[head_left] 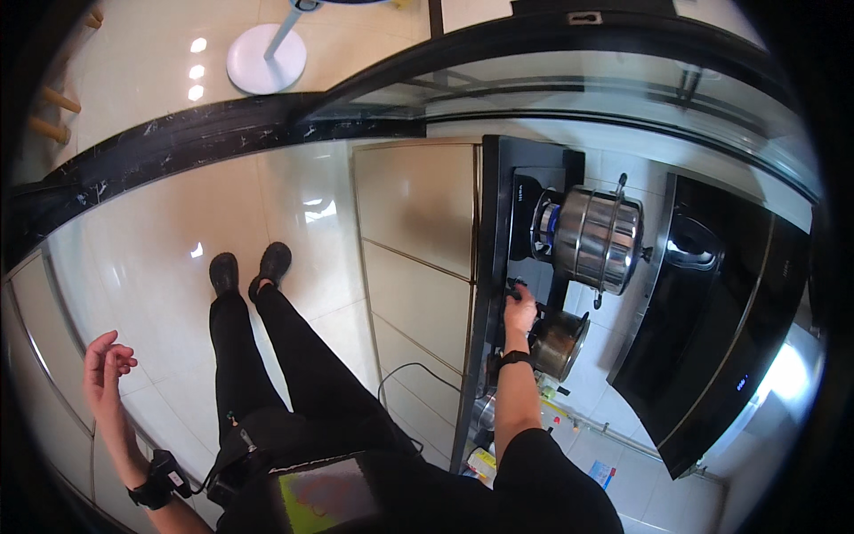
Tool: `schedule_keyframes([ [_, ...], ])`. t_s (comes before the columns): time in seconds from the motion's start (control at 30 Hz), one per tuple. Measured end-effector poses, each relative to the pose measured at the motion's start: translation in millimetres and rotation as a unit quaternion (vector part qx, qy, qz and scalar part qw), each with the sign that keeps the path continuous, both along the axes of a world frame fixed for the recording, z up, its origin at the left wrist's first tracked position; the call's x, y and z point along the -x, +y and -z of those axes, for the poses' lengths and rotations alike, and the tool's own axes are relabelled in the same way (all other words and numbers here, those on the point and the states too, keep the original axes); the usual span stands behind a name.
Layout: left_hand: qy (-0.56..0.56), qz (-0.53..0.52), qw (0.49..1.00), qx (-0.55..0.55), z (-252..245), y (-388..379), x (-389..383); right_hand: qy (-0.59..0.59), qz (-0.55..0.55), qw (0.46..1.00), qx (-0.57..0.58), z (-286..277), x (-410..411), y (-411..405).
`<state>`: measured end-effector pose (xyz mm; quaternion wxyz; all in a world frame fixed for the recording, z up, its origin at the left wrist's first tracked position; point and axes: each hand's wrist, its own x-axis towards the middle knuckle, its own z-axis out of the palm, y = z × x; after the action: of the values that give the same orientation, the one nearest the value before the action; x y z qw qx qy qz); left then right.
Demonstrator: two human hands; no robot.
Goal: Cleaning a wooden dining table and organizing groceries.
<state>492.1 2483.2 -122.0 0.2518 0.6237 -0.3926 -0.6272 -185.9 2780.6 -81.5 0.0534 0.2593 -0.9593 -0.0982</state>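
Observation:
My right hand (pixel 520 312) reaches to the front of a black gas cooktop (pixel 526 190), its fingers around a dark control knob (pixel 514 287) that they partly hide. Just beyond it, a tall stainless-steel steamer pot (pixel 597 240) with a lid and side handles sits on a burner (pixel 547 223) where blue flame shows. On the nearer side of that hand stands a smaller, stained metal pot (pixel 555 346). Away to the left, my left hand (pixel 107 367) hangs in the air over the floor, fingers loosely bent and apart, with nothing in it.
A black range hood (pixel 714 314) slants above the cooktop. Beige cabinet fronts (pixel 413 207) run below the counter, and a dark cable (pixel 420 367) loops beside them. Bottles and small containers (pixel 482 462) crowd the near counter end. A glass sliding door (pixel 567 87) borders the far side.

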Motion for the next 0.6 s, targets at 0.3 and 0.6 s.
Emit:
schedule_keyframes([
  [0.3,0.044,-0.032,0.996,0.063,-26,3,-7,-0.127,0.041,0.99,0.033,27,-63,21],
  [0.6,0.007,-0.01,0.996,0.092,-37,12,31,0.06,0.09,0.994,0.001,19,76,46],
])
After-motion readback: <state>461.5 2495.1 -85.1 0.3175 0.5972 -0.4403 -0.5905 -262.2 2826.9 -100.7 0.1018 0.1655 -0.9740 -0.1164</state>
